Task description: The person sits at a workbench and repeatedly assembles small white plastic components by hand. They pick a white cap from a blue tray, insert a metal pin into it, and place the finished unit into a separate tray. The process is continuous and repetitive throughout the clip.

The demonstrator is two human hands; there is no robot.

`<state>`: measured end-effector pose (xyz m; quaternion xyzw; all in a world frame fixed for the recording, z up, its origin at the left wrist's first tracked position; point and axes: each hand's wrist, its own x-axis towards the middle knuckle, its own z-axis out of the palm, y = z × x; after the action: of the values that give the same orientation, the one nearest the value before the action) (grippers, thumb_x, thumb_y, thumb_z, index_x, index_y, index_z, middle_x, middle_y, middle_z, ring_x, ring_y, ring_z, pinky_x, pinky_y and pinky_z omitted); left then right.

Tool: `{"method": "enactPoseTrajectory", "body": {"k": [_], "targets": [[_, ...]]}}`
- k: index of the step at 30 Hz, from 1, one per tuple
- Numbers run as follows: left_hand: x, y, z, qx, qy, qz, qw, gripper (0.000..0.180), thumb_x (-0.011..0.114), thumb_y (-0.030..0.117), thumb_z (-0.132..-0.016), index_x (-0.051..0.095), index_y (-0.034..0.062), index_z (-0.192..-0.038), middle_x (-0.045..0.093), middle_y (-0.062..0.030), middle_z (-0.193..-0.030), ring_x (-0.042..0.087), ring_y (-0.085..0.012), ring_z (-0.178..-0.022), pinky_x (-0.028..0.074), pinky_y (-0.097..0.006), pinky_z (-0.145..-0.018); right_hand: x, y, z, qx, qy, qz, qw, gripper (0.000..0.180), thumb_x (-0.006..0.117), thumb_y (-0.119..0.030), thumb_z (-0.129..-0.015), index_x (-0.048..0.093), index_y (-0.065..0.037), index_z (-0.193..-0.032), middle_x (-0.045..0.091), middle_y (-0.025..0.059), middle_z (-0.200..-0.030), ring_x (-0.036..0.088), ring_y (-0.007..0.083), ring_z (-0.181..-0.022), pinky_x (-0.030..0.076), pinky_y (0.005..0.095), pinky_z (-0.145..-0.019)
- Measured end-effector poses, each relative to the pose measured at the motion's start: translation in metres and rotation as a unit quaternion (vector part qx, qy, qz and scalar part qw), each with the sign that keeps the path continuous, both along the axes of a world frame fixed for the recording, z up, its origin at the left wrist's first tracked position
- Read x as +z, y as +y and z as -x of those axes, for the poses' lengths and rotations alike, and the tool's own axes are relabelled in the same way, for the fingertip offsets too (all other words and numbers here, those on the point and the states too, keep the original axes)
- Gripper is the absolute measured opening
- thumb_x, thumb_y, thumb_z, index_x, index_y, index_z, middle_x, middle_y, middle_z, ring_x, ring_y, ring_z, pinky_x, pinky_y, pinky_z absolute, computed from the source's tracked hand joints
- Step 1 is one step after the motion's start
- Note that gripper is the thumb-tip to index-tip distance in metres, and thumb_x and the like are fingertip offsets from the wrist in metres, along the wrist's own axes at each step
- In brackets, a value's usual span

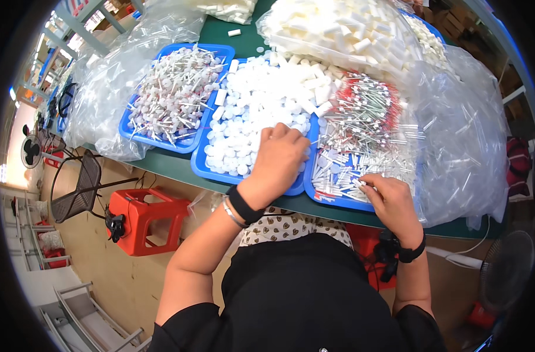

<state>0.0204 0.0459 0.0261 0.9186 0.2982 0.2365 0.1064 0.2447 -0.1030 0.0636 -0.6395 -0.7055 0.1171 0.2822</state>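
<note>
My left hand (282,155) is over the middle blue tray (211,172), its fingers curled down among small white round discs (229,146). Its fingertips are hidden, so what they grip cannot be made out. At the near edge of the right blue tray (343,202), my right hand (392,198) pinches a small white stick (358,182) between thumb and fingers. Under and around it lie many thin white sticks (332,176). Farther back in that tray is a heap of thin pins with red parts (367,102).
A left blue tray (126,130) holds assembled disc-headed sticks (176,88). Behind stands a big clear bag of white foam cylinders (349,32). Plastic bags (461,135) flank the trays on the green table (173,167). A red stool (150,220) and a black chair (82,188) stand at left.
</note>
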Motion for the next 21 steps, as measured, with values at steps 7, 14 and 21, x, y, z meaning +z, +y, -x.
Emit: {"method": "enactPoseTrajectory", "body": {"k": [7,14,21], "targets": [[0.015,-0.006,0.015,0.022,-0.166,0.239,0.956,0.028,0.066,0.008,-0.086,0.064,0.0062,-0.114,0.064,-0.0050,-0.104,0.055,-0.0210,-0.096,0.043,-0.035,-0.087,0.000,0.002,0.004,-0.039,0.004,-0.039,0.998,0.009,0.073,-0.010,-0.082,0.067,-0.005,-0.086,0.066,0.0087,-0.073,0.058,0.0271,-0.062,0.044,0.0375,-0.061],[-0.004,-0.055,-0.001,-0.095,-0.423,0.815,0.385,0.040,0.061,0.010,-0.096,0.052,-0.0003,-0.133,0.061,-0.0092,-0.119,0.059,-0.0094,-0.094,0.050,-0.024,-0.086,0.012,0.005,0.020,0.000,-0.036,-0.125,0.991,0.012,0.076,-0.008,-0.077,0.068,-0.007,-0.086,0.065,0.0040,-0.071,0.052,0.0222,-0.065,0.038,0.0359,-0.064],[-0.014,-0.061,-0.008,-0.081,-0.459,0.831,0.305,0.039,0.059,0.010,-0.097,0.049,-0.0008,-0.134,0.062,-0.0094,-0.114,0.060,-0.0095,-0.091,0.052,-0.024,-0.085,0.011,0.001,0.020,0.008,-0.102,-0.136,0.985,0.014,0.076,-0.007,-0.075,0.068,-0.009,-0.086,0.061,0.0022,-0.067,0.051,0.0212,-0.065,0.037,0.0353,-0.065]]}}
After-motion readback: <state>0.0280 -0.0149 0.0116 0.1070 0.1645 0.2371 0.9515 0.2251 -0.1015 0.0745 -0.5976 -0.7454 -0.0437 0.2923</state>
